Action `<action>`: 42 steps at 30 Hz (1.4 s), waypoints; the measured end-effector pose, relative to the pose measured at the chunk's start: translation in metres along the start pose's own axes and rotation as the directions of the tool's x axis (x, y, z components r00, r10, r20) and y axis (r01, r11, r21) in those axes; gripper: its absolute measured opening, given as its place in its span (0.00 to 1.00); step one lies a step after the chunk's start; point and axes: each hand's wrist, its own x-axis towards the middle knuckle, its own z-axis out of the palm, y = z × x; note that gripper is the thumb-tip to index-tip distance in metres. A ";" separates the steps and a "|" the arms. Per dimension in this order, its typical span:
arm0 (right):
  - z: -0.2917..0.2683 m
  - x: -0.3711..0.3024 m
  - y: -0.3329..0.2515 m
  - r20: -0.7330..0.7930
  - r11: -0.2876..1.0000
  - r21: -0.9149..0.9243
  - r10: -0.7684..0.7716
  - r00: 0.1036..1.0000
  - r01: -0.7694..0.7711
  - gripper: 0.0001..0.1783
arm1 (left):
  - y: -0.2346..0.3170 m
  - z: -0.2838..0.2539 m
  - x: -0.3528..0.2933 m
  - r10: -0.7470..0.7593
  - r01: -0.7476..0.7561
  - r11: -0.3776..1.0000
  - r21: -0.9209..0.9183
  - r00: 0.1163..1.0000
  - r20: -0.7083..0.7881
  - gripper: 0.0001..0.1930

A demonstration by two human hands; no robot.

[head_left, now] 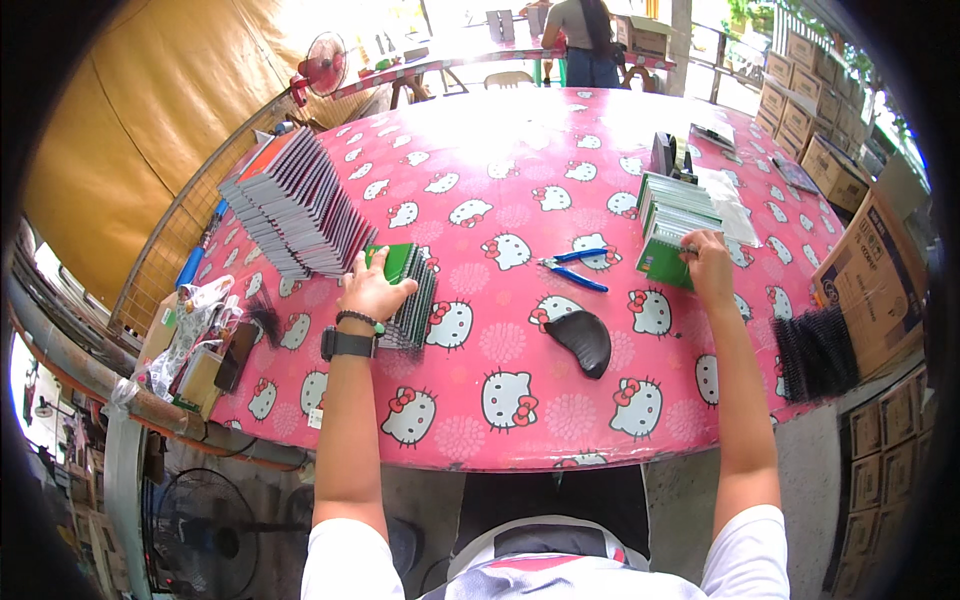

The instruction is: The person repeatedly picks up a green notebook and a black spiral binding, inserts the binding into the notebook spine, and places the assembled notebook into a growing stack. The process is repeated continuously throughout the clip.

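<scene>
My left hand point(375, 297) lies with its fingers spread on top of a stack of green spiral notebooks point(406, 318). A dark watch and a beaded bracelet are on that wrist. At the right, my right hand point(711, 268) has its fingers closed at the edge of the nearest green notebook point(664, 262), in a leaning row of green notebooks point(677, 205). Blue-handled pliers point(577, 270) lie between my hands, and a curved black pouch-like thing point(582, 343) lies nearer to me.
A tall stack of larger spiral notebooks point(300, 205) stands at the left. A tape dispenser point(670, 157) is behind the green row. Black spiral coils point(815, 352) and a cardboard box point(872, 270) are at the right edge. Beyond the pink table point(470, 390) stands another person point(590, 45).
</scene>
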 end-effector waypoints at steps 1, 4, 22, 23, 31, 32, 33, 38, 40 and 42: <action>-0.006 -0.001 -0.007 0.051 0.995 0.081 0.053 0.997 -0.057 0.10 | 0.001 0.002 -0.001 -0.023 0.023 1.000 0.008 1.000 -0.006 0.47; -0.051 -0.010 -0.049 0.258 0.911 0.326 0.169 0.951 -0.251 0.10 | 0.004 0.000 -0.013 -0.081 0.080 0.997 -0.007 0.996 -0.046 0.46; -0.100 -0.095 -0.100 0.521 0.822 0.508 -0.053 0.852 -0.259 0.15 | 0.108 0.089 -0.188 0.761 -0.919 0.331 -0.214 0.394 -0.516 0.20; -0.105 -0.094 -0.072 0.414 0.827 0.488 0.063 0.908 -0.280 0.13 | 0.105 0.086 -0.188 0.759 -0.911 0.353 -0.215 0.413 -0.503 0.18; -0.117 -0.148 0.118 -0.126 0.678 -0.592 0.457 0.880 -0.437 0.08 | 0.088 0.077 -0.181 0.721 -0.860 0.491 -0.138 0.490 -0.490 0.17; -0.116 -0.149 0.124 -0.083 0.699 -0.553 0.495 0.865 -0.453 0.10 | 0.094 0.080 -0.183 0.700 -0.855 0.497 -0.148 0.496 -0.514 0.17; -0.117 -0.145 0.126 -0.034 0.717 -0.512 0.533 0.845 -0.473 0.11 | 0.099 0.083 -0.184 0.680 -0.850 0.504 -0.157 0.502 -0.534 0.17; -0.112 -0.143 0.111 -0.136 0.719 -0.540 0.440 0.888 -0.438 0.12 | 0.104 0.094 -0.184 0.625 -0.825 0.509 -0.246 0.550 -0.554 0.15; -0.113 -0.144 0.116 -0.072 0.726 -0.525 0.482 0.873 -0.444 0.12 | 0.109 0.091 -0.190 0.620 -0.805 0.531 -0.264 0.581 -0.527 0.14; -0.114 -0.141 0.117 0.007 0.728 -0.513 0.533 0.846 -0.454 0.12 | 0.108 0.093 -0.187 0.652 -0.835 0.508 -0.213 0.534 -0.538 0.14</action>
